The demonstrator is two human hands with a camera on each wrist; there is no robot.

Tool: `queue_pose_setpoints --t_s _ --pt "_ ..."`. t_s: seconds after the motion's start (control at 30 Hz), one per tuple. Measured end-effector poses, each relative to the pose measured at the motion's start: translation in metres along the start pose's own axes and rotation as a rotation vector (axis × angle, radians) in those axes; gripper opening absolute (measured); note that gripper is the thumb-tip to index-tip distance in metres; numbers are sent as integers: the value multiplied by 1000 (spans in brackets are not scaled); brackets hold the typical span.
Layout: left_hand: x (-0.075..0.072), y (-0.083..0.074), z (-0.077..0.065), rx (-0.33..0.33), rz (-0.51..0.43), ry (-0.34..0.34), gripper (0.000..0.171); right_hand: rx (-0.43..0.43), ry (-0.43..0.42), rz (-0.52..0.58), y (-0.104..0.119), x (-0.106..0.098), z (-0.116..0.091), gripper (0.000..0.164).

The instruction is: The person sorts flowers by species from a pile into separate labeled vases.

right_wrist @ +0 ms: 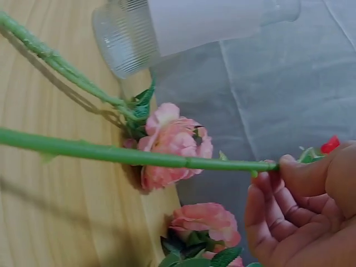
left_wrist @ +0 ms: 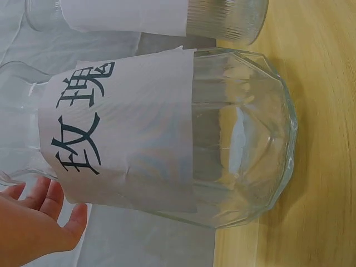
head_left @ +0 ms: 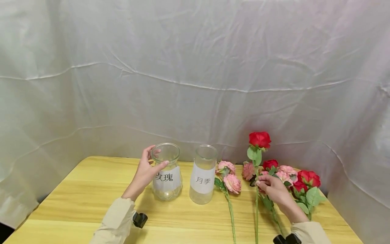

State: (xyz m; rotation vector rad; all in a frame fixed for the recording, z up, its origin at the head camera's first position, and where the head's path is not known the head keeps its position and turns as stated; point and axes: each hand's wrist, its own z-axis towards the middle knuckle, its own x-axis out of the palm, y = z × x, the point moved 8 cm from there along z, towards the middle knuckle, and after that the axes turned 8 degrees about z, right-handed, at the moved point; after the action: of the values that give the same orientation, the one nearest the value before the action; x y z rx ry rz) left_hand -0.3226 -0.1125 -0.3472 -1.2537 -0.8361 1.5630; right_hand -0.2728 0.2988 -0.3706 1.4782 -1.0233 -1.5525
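My left hand (head_left: 147,171) is spread at the neck of a rounded clear glass vase (head_left: 166,194), fingers at its far side and thumb nearer. In the left wrist view the thumb stands apart from the glass; whether the fingers press on it is hard to tell. This vase bears a white paper label (left_wrist: 128,128) with black characters reading 玫瑰. Between thumb and fingers, my right hand (head_left: 274,190) pinches the green stem (right_wrist: 222,164) of a red rose (head_left: 259,139). The rose stands upright, its bloom above the hand.
A straight glass vase (head_left: 202,199) labelled 月季 stands right of the rounded one. Pink flowers (head_left: 233,184) lie beside it on the wooden table (head_left: 170,227). More red roses (head_left: 309,178) and pink blooms lie around and beyond my right hand. A grey curtain (head_left: 195,84) hangs behind the table.
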Motion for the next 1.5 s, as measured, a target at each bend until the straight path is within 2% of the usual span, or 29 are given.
queue_pose_setpoints --t_s 0.23,0.47,0.77,0.87,0.93,1.17,1.33,1.5 --pt "1 -1 0 2 -1 1 83 -36 -18 31 16 -8 -4 29" --pt "0 -1 -1 3 -14 -5 81 -122 -95 48 33 -13 -8 23" --pt "1 1 -1 3 -19 -4 84 -159 -209 248 38 -6 -11 23" --pt "2 0 -1 17 -18 -2 85 -217 -235 353 43 -3 -12 21" --pt "2 -1 -1 21 -22 -2 85 -277 -223 445 48 0 -14 18" --pt "2 0 -1 17 -32 -11 82 -453 -60 769 70 13 -19 4" --pt "2 2 0 19 -32 -15 82 -493 0 994 78 22 -19 6" --pt "3 2 -1 22 -37 -23 82 -478 -20 1142 83 33 -16 6"
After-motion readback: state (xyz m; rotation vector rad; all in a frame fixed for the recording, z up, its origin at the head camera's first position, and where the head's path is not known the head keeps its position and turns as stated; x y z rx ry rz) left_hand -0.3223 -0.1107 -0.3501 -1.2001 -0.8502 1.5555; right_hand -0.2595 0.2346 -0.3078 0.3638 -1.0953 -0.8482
